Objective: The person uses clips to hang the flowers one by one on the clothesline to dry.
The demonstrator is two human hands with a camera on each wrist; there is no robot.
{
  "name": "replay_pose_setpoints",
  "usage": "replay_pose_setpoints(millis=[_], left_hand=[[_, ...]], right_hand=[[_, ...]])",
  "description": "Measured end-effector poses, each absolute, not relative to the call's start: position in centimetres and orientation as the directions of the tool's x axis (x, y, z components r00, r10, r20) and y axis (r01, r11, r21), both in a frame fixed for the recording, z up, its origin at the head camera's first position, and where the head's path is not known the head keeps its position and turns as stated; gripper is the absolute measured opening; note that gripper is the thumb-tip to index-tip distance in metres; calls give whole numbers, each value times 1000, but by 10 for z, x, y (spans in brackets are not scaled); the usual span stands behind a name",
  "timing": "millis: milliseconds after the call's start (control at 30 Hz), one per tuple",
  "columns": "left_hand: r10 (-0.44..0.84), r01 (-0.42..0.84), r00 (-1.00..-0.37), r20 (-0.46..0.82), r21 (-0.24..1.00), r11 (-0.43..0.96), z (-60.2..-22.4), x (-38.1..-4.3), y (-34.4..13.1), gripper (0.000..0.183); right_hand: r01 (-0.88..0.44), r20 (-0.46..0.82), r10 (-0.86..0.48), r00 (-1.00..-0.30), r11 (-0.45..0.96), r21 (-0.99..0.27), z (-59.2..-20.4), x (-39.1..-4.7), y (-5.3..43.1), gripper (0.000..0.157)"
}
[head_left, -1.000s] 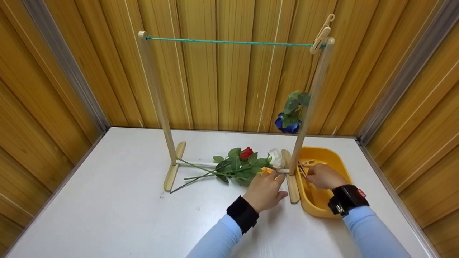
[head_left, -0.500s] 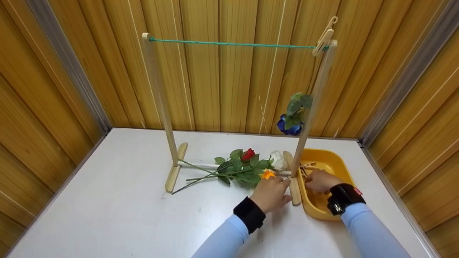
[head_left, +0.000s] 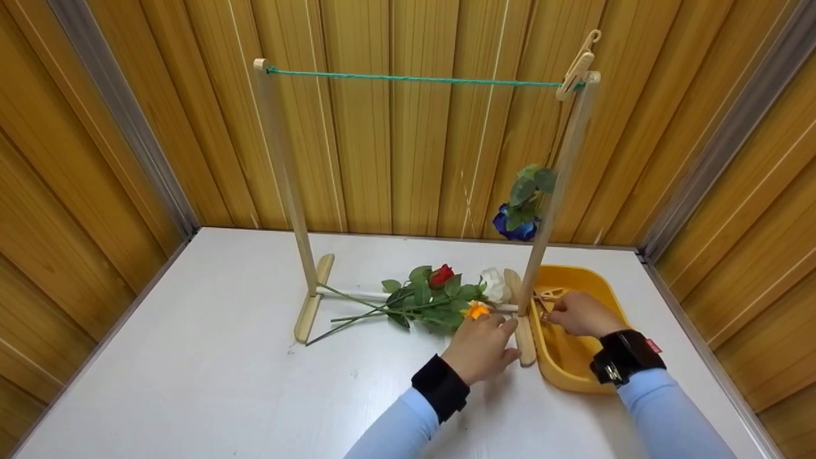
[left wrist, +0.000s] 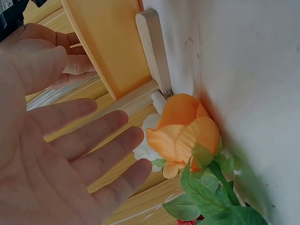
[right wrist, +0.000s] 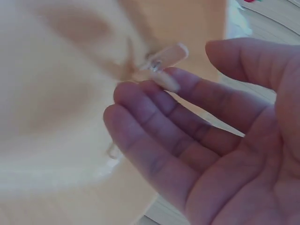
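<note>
A person works over a white table [head_left: 191, 370], the right hand [head_left: 583, 313] dipped into a yellow tray [head_left: 564, 377], fingers loosely bent against a pale clothespin [right wrist: 172, 55] while the thumb stands clear, so no grip shows. The left hand [head_left: 481, 347], fingers spread and holding nothing, hovers just beside an orange rose [head_left: 477, 310] that lies with a red rose [head_left: 441, 276] and a white rose [head_left: 493, 285], stems [head_left: 376, 311] crossed, between the feet of a wooden stand [head_left: 306, 322]. Near its right post [head_left: 577, 134], a blue rose [head_left: 515, 224] hangs head-down beneath a clip [head_left: 575, 75] on a green cord [head_left: 408, 78]. With the thumb away, the clothespin could slide off the fingertips if lifted now; pulling the orange rose may drag its neighbours by their crossed stems, and a forearm bumping the post could jolt the hanging bloom loose
</note>
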State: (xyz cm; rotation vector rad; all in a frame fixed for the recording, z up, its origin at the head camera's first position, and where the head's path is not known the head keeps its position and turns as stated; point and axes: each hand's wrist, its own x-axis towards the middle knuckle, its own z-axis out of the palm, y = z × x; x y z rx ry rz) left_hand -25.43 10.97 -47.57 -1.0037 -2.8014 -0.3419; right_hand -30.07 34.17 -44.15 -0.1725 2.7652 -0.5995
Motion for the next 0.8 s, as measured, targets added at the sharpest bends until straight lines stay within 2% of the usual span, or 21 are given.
replay_pose_setpoints(millis=[133,267,500,600,800], left_hand=[[602,642,-763,236,162,749,-474,-248,105,48],[600,644,-760,250,173,745,-470,-242,99,49],[560,616,-787,260,264,743,-460,-236,86,54],[533,598,-801,274,309,740,-455,-235,77,55],[487,607,-791,371,370,703,-458,-234,57,52]], right_hand=[[-76,-186,-174,-967,895,-440,-427,-293,343,26],[-148,-48,-190,-981,880,-452,-413,-283,341,23],[-238,141,-193,-971,835,-496,-394,-266,323,15],[-260,175,-196,-965,810,-525,-393,-259,313,14],[-285,210,-195,-958,718,-635,-408,-247,286,12]])
